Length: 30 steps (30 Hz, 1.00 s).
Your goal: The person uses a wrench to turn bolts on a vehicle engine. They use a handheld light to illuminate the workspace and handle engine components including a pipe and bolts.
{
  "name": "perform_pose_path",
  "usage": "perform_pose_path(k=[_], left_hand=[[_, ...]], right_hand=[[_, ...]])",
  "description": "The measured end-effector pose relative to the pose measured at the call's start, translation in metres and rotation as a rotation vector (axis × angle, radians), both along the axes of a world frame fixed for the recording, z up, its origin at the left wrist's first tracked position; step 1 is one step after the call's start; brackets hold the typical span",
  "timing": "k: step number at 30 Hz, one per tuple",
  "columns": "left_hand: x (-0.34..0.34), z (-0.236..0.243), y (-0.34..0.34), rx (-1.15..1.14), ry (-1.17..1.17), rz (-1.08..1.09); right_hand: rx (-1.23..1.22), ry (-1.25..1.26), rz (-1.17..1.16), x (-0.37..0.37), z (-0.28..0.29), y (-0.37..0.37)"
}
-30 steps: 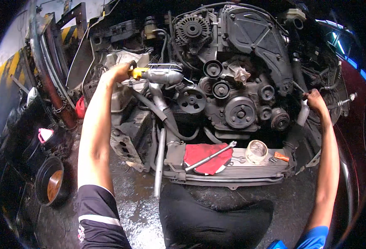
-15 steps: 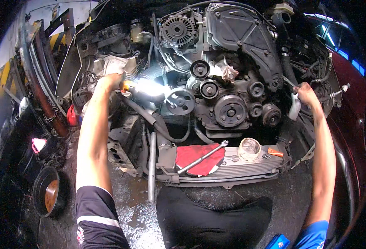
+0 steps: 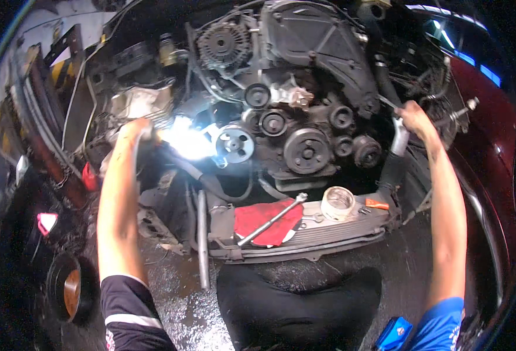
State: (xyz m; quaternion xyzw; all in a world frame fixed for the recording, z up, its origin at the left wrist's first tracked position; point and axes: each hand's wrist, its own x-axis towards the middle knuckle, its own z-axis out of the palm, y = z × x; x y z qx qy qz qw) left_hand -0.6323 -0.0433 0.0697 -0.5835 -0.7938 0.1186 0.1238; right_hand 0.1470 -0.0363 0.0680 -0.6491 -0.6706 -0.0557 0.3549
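A car engine with several pulleys fills the middle, the largest being the crankshaft pulley (image 3: pixel 307 151). My left hand (image 3: pixel 134 130) is closed around the end of a lit work light (image 3: pixel 186 140), whose glare washes out the parts around it. Beside the glare, a spoked pulley (image 3: pixel 234 144) is brightly lit. On the other side, my right hand (image 3: pixel 416 120) is closed on a slim metal hand tool (image 3: pixel 389 104) that points up and left towards the timing cover's lower corner (image 3: pixel 368 109). Its far tip is too dark to make out.
The radiator (image 3: pixel 310 244) across the front bears a red cloth (image 3: pixel 258 215), a long wrench (image 3: pixel 272 220), a round white container (image 3: pixel 337 204) and an orange item (image 3: pixel 377 203). A metal pipe (image 3: pixel 203 240) stands left of it. A black basin (image 3: pixel 64 289) lies at lower left.
The whole view has shifted, so the engine and both hands appear further left. The work light's glare falls more strongly on the spoked pulley. Both hands keep their holds.
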Motion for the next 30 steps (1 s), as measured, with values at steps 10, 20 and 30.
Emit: perform_pose_path(k=[10, 20, 30], left_hand=[[0.021, -0.047, -0.017, 0.641, -1.403, -0.082], [0.121, -0.037, -0.034, 0.231, -0.217, -0.955], [0.362, -0.041, -0.153, 0.079, -0.426, -1.105]], right_hand=[[-0.115, 0.06, -0.127, -0.005, 0.007, -0.005], [0.415, -0.911, -0.044, -0.003, -0.009, -0.012], [-0.452, 1.008, 0.282, -0.002, 0.001, -0.002]])
